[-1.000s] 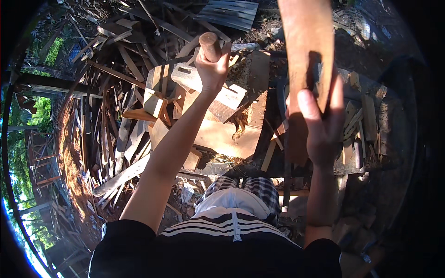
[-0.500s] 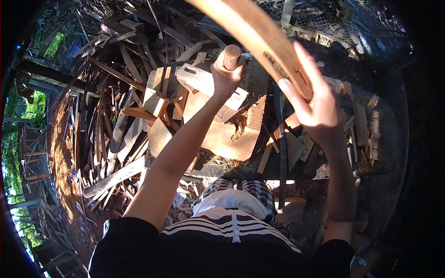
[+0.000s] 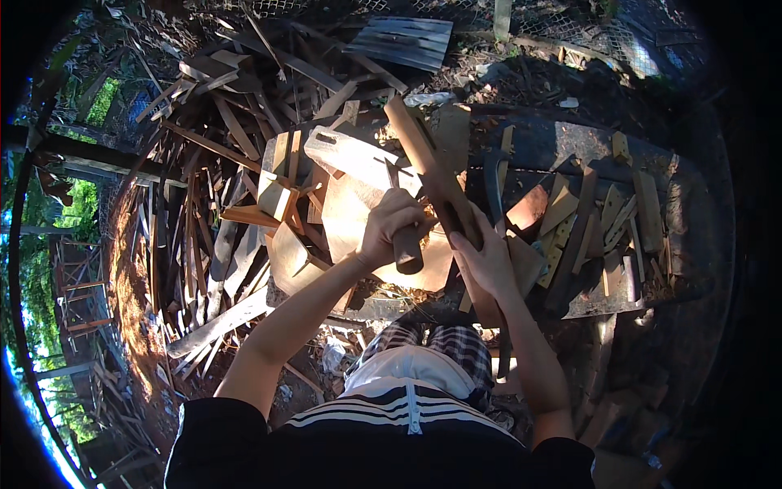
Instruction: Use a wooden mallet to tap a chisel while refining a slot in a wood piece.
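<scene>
My left hand [image 3: 389, 226] is closed round the wooden handle of a chisel [image 3: 408, 253]. Its thin metal blade points away from me, over a pale board [image 3: 350, 156] with a slot near its far left end. In my right hand [image 3: 489, 259] is a long brown piece of wood [image 3: 430, 171], gripped at its lower half and slanting up to the left. A dark slot shows along its far part. It lies just right of the chisel; whether the two touch I cannot tell. Beneath both hands is a sunlit wide wooden block [image 3: 346, 216].
Offcuts [image 3: 562, 228] and a dark curved blade-like tool [image 3: 494, 183] lie on the bench right of the block. A tall heap of scrap wood [image 3: 232, 122] fills the left side. Corrugated sheet [image 3: 403, 41] lies at the back.
The piece of wood in my right hand has come down from high up and moved left, beside the chisel. My left hand has moved nearer and tipped the chisel, its handle end now toward me.
</scene>
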A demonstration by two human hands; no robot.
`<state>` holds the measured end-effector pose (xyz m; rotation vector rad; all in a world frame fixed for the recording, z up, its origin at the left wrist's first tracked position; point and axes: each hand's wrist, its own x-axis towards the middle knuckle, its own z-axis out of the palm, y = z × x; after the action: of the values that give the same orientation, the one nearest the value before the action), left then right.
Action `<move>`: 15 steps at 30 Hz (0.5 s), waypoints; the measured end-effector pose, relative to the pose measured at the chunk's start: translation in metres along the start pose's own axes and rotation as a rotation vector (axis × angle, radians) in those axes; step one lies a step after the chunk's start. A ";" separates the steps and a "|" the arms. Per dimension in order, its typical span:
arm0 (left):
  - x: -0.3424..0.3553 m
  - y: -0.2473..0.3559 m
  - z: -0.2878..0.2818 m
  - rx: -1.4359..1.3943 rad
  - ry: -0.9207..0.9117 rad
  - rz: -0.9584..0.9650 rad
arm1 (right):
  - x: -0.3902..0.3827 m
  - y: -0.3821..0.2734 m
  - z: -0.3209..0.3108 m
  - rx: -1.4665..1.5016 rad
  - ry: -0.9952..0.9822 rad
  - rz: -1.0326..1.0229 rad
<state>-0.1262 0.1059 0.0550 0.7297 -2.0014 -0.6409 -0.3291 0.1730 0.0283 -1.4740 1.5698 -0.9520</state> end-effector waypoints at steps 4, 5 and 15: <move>0.012 -0.006 -0.004 -0.046 0.183 -0.090 | -0.005 0.017 0.013 0.028 -0.105 0.177; 0.020 -0.012 -0.009 0.005 0.260 -0.189 | -0.006 0.019 0.013 0.019 -0.122 0.199; 0.108 -0.042 -0.054 -0.488 0.588 -0.322 | -0.003 0.024 0.010 0.073 -0.140 0.207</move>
<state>-0.1166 -0.0076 0.1132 0.8230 -1.1398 -0.9328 -0.3298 0.1772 0.0024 -1.2718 1.5342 -0.7624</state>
